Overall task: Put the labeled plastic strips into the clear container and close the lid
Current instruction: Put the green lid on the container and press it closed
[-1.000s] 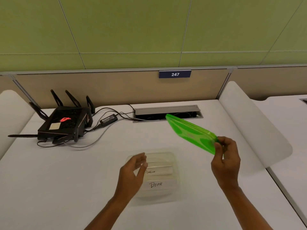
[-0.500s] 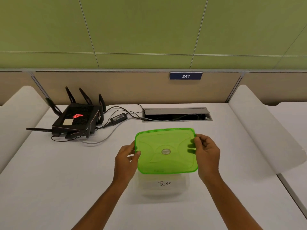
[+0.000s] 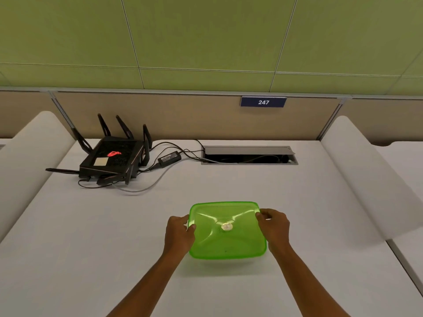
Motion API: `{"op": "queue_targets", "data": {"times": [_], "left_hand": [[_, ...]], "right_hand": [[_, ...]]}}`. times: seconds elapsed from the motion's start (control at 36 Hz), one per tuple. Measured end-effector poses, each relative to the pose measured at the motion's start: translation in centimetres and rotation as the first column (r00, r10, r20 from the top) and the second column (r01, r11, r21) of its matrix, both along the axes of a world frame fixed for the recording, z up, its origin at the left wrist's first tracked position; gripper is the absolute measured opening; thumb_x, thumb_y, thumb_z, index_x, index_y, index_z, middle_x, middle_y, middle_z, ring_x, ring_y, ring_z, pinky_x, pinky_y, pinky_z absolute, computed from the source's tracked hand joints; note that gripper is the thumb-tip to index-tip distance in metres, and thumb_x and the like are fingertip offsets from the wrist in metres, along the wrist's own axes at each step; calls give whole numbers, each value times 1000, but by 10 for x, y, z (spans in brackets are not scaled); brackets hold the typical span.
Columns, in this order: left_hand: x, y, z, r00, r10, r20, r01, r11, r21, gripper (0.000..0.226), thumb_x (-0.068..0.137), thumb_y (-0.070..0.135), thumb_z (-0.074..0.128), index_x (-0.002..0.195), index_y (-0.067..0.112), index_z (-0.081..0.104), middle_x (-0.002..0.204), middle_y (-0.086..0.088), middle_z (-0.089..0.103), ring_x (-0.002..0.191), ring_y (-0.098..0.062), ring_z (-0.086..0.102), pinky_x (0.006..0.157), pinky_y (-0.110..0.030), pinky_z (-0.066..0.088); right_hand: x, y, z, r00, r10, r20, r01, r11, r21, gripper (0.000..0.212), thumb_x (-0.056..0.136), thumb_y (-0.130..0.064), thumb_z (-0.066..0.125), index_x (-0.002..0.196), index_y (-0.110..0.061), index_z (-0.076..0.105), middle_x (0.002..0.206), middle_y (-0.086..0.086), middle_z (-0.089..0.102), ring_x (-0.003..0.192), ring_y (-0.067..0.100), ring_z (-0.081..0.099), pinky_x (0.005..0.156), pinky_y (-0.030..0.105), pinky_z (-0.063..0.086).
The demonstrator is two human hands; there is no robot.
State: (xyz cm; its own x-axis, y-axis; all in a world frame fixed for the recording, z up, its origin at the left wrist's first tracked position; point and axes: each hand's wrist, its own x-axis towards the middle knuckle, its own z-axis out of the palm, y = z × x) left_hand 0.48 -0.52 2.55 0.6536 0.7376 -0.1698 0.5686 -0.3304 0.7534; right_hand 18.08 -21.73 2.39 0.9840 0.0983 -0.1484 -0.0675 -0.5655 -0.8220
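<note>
A translucent green lid [image 3: 227, 229] lies flat over the clear container, covering it from above. Only a faint strip of the container's front wall [image 3: 226, 261] shows under the lid's near edge. My left hand [image 3: 179, 232] grips the lid's left edge, thumb on top. My right hand [image 3: 273, 225] holds the lid's right edge, fingers curled over the far right corner. The labeled strips are hidden beneath the lid.
A black router [image 3: 109, 157] with antennas sits at the back left, with a power brick [image 3: 169, 157] and loose cables beside it. A cable slot [image 3: 249, 155] opens at the back of the white desk [image 3: 91, 236]. Curved white dividers [image 3: 366, 177] flank both sides.
The lid went from tilted in my right hand alone to held by both hands, then came down flat over the container. The labeled strips are no longer visible.
</note>
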Motion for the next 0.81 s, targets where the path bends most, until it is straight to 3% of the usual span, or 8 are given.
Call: {"op": "queue_targets", "data": {"times": [0.25,0.36,0.42,0.53,0.69,0.81], "left_hand": [[3,-1,-9,999,-19,-42,19,1000,1,36,89,17,73,124,8,71,111,-19,61,99,-31,68,92,-37,51],[6,-1,-9,999,-18,-38,19,1000,12,31,88,16,74,118,8,74,102,-15,63,93,-30,68,82,-29,47],[7,-1,-9,999,-19,-42,19,1000,5,33,88,17,74,120,9,73,107,-16,63,90,-28,69,83,-31,49],[8,0,-8,999,-29,-46,29,1000,-2,36,87,20,75,121,11,72,111,-14,66,91,-28,70,87,-36,53],[7,2,-8,997,-55,-45,56,998,24,27,87,22,74,113,16,76,102,-7,68,85,-25,70,81,-34,52],[8,3,-8,996,-70,-54,72,997,33,26,87,23,74,112,18,77,100,-5,68,85,-24,70,81,-33,52]], "right_hand": [[6,-2,-8,999,25,28,-22,993,-118,16,90,-20,74,102,-11,80,98,9,77,100,30,69,89,36,53],[7,-6,-11,1000,28,8,-27,990,-138,17,90,-22,76,101,-11,81,100,8,78,101,30,70,89,37,54],[6,-8,-13,1000,26,-5,-27,990,-142,17,89,-23,76,101,-11,81,100,8,78,101,30,70,88,37,54],[5,-9,-14,999,13,-38,-17,992,-122,14,89,-24,75,99,-16,81,93,3,78,96,27,70,84,37,55],[7,-11,-16,998,3,-69,-9,996,-89,10,88,-25,77,95,-18,80,75,-8,72,83,22,68,77,33,53],[10,-10,-16,997,0,-74,-8,994,-108,11,87,-23,78,96,-18,80,82,-4,74,89,23,69,80,34,53]]}}
